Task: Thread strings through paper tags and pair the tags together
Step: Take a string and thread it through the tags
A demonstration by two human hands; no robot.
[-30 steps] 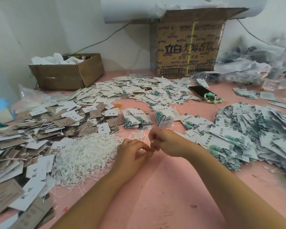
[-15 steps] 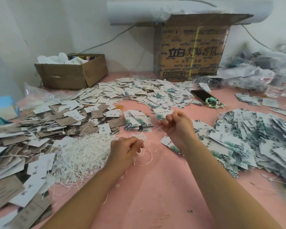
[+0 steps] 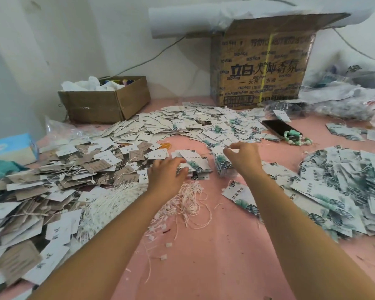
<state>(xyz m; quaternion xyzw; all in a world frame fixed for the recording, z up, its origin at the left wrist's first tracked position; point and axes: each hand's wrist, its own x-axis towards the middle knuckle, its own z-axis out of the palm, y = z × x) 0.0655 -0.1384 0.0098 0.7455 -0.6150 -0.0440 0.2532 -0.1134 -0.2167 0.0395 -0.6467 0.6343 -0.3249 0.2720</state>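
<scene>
Left of the tag stack (image 3: 222,164) our left grip (image 3: 167,171) touches loose tags (image 3: 196,163), closure unclear; our right grip (image 3: 244,158) hovers above, fingers apart.

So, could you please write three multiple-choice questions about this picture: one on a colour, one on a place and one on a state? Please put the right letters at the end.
1. What colour is the table top?
A. blue
B. pink
C. grey

2. Where does the green bead bracelet lie?
A. beside the dark phone
B. at the table's near edge
C. at the table's left edge

3. In what state is the small cardboard box?
A. taped shut
B. flattened
C. open on top

Answers:
1. B: the bare surface shows pink.
2. A: its beads lie at one end of the phone, far right.
3. C: white material shows inside through the open top.
</scene>
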